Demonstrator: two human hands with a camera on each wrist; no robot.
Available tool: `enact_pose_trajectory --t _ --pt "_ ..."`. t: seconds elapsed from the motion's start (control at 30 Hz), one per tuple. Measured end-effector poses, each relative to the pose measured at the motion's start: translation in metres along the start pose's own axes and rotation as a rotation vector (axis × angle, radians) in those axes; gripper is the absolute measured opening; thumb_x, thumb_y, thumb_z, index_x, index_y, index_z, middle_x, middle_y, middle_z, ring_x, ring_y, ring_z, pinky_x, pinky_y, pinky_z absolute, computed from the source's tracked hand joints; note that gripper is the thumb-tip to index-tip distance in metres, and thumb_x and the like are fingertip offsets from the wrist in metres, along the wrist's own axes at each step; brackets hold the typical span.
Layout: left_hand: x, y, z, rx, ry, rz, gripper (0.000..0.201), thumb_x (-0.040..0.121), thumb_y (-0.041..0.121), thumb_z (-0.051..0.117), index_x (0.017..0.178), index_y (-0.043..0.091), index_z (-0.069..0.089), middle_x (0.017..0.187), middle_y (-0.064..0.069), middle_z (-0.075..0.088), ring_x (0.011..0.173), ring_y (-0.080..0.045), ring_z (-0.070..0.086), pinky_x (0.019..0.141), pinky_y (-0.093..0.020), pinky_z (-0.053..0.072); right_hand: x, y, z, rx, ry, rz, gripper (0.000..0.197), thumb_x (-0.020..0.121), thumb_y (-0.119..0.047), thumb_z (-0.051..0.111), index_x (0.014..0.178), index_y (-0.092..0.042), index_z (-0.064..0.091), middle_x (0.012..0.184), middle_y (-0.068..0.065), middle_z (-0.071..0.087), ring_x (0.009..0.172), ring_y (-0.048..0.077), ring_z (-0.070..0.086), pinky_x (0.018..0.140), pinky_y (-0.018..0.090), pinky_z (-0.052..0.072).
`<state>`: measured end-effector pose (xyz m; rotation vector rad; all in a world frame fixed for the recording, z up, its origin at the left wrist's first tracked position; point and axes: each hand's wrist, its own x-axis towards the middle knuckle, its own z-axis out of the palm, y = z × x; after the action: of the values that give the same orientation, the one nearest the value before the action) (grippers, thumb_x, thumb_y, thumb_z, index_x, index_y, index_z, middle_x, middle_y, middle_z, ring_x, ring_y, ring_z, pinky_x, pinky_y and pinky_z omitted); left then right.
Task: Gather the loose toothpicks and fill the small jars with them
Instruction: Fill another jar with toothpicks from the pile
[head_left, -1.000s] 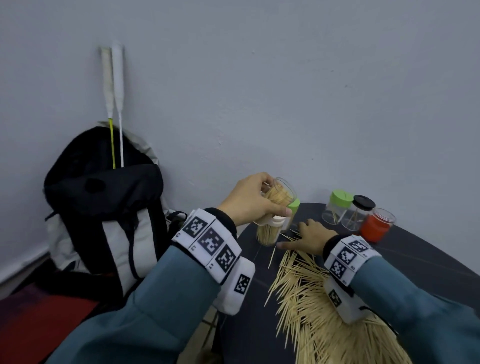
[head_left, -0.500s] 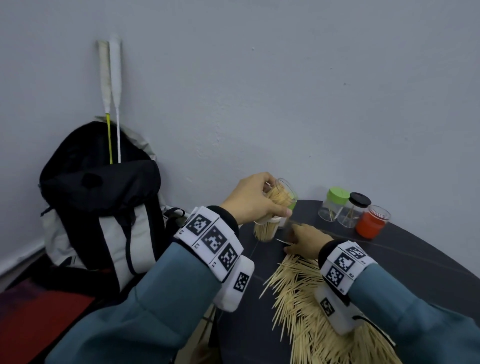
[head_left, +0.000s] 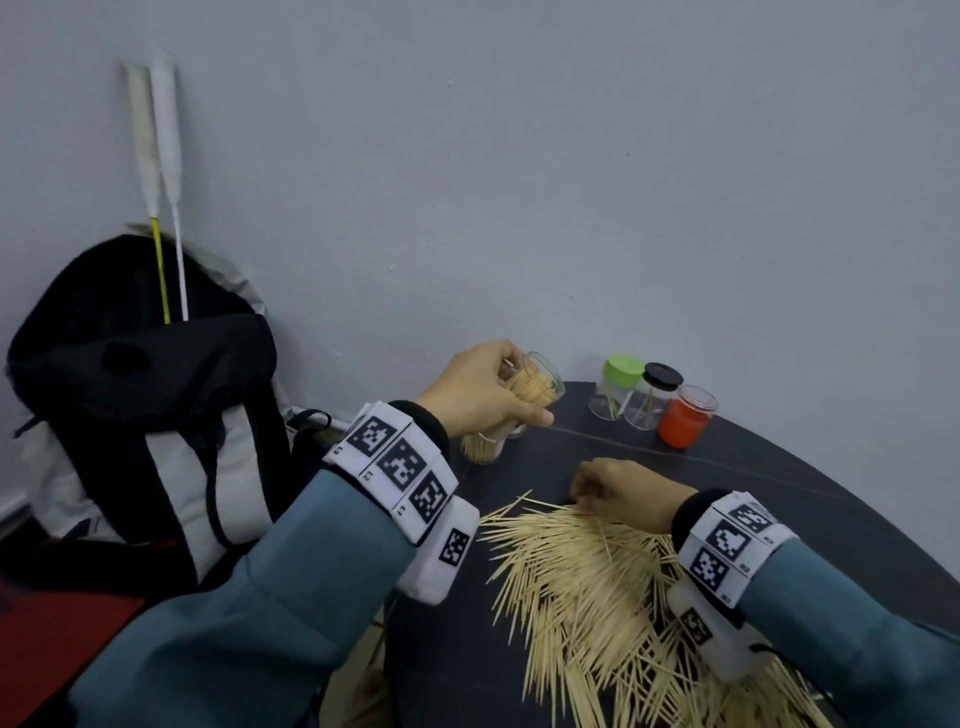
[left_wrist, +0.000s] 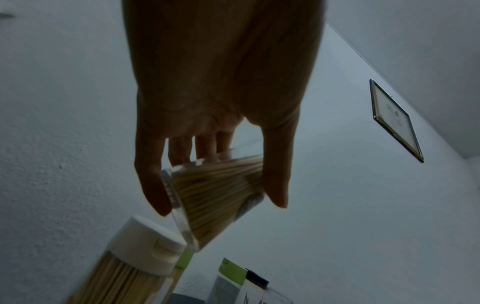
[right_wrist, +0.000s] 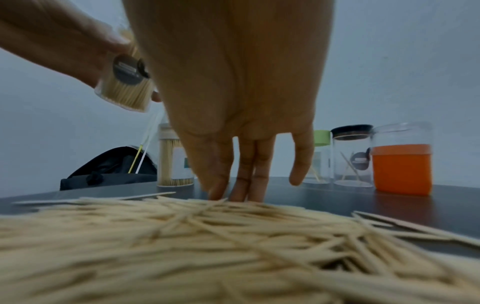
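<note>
My left hand (head_left: 522, 395) grips a clear lidless jar (head_left: 543, 382) packed with toothpicks and holds it tilted above the table's back left; from the left wrist view the same jar (left_wrist: 215, 195) sits between thumb and fingers. A wide pile of loose toothpicks (head_left: 587, 582) covers the dark round table (head_left: 452, 649) in front of me. My right hand (head_left: 579, 499) comes down on the pile's far edge. In the right wrist view its thumb and forefinger (right_wrist: 217, 193) meet on a few toothpicks (right_wrist: 207, 246).
A full white-lidded toothpick jar (head_left: 480, 449) stands below my left hand. Green-lidded (head_left: 615, 387), black-lidded (head_left: 654, 397) and orange (head_left: 684, 421) jars stand at the back by the wall. A black backpack (head_left: 145, 415) with racket handles (head_left: 156, 156) leans left of the table.
My right hand has drawn back from beside the jars to the pile's far edge. The left hand still holds the jar in about the same place.
</note>
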<state>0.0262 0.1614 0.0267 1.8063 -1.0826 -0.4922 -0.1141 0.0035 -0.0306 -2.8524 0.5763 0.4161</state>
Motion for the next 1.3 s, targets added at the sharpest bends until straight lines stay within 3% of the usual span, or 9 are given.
enact_pose_trajectory --t 0.13,0.4,0.73,0.87,0.97,1.03,1.13,1.2,1.3 --pt "0.001 0.002 0.004 0.015 -0.01 0.003 0.046 0.069 0.021 0.082 0.102 0.019 0.049 0.104 0.0 0.053 0.095 -0.013 0.05 0.079 -0.023 0.039 -0.006 0.0 0.002 -0.073 -0.077 -0.023 0.039 0.083 -0.045 0.062 0.112 -0.02 0.051 0.106 -0.004 0.044 0.101 0.014 0.045 0.094 0.04 0.042" --pt "0.0 0.004 0.008 0.026 -0.009 0.002 0.049 0.069 0.022 0.082 0.108 0.016 0.052 0.104 0.0 0.052 0.098 -0.015 0.051 0.084 -0.026 0.043 -0.002 -0.013 0.0 -0.214 -0.149 -0.057 0.035 0.094 -0.028 0.051 0.122 -0.008 0.047 0.126 0.009 0.048 0.118 0.023 0.043 0.098 0.037 0.039" --pt "0.001 0.006 0.009 0.056 -0.005 0.006 0.053 0.07 0.023 0.082 0.113 0.015 0.052 0.106 0.002 0.05 0.099 -0.014 0.05 0.083 -0.025 0.042 -0.006 -0.007 0.002 -0.053 -0.11 0.016 0.03 0.1 -0.02 0.038 0.12 0.001 0.044 0.126 0.015 0.049 0.114 0.027 0.049 0.098 0.036 0.038" --pt "0.002 0.007 0.012 0.029 -0.019 0.0 0.051 0.069 0.022 0.082 0.11 0.017 0.052 0.107 0.001 0.052 0.099 -0.015 0.052 0.084 -0.027 0.045 -0.012 0.0 0.001 0.026 -0.056 0.06 0.012 0.101 -0.02 0.035 0.1 -0.009 0.039 0.096 0.0 0.046 0.086 0.013 0.043 0.073 0.022 0.031" --pt "0.003 0.008 0.015 0.024 -0.036 -0.001 0.049 0.07 0.022 0.081 0.107 0.019 0.05 0.106 0.002 0.051 0.1 -0.014 0.051 0.08 -0.025 0.042 -0.012 0.007 0.0 0.223 -0.008 0.105 0.018 0.102 -0.015 0.03 0.085 -0.014 0.035 0.079 -0.006 0.042 0.064 0.004 0.035 0.056 0.016 0.03" --pt "0.004 0.009 0.017 0.012 -0.044 0.005 0.046 0.07 0.021 0.081 0.103 0.02 0.049 0.104 0.002 0.051 0.098 -0.013 0.05 0.078 -0.024 0.04 -0.015 0.011 -0.001 0.442 0.098 0.121 0.033 0.103 -0.024 0.023 0.078 -0.014 0.042 0.07 -0.002 0.04 0.058 0.008 0.033 0.054 0.017 0.03" --pt "0.006 0.01 0.024 0.003 -0.052 0.011 0.045 0.069 0.019 0.082 0.101 0.019 0.05 0.1 0.003 0.053 0.091 -0.011 0.051 0.071 -0.017 0.041 -0.022 0.015 -0.009 0.671 0.199 0.084 0.027 0.103 -0.02 0.023 0.087 -0.013 0.044 0.072 -0.001 0.039 0.062 0.01 0.034 0.062 0.024 0.033" --pt "0.007 0.012 0.03 -0.02 -0.048 0.011 0.044 0.069 0.018 0.082 0.099 0.019 0.05 0.091 0.008 0.051 0.083 -0.006 0.051 0.059 -0.008 0.04 -0.027 0.017 -0.014 0.839 0.281 0.039 0.02 0.102 -0.01 0.024 0.097 -0.012 0.044 0.074 -0.001 0.039 0.064 0.009 0.036 0.061 0.021 0.036" --pt "0.009 0.014 0.039 -0.014 -0.073 0.016 0.045 0.069 0.019 0.083 0.101 0.019 0.052 0.095 0.007 0.053 0.091 -0.01 0.052 0.066 -0.015 0.042 -0.029 0.02 -0.02 1.063 0.396 -0.015 0.024 0.102 -0.007 0.025 0.101 -0.01 0.048 0.073 -0.001 0.038 0.063 0.008 0.036 0.058 0.015 0.037"
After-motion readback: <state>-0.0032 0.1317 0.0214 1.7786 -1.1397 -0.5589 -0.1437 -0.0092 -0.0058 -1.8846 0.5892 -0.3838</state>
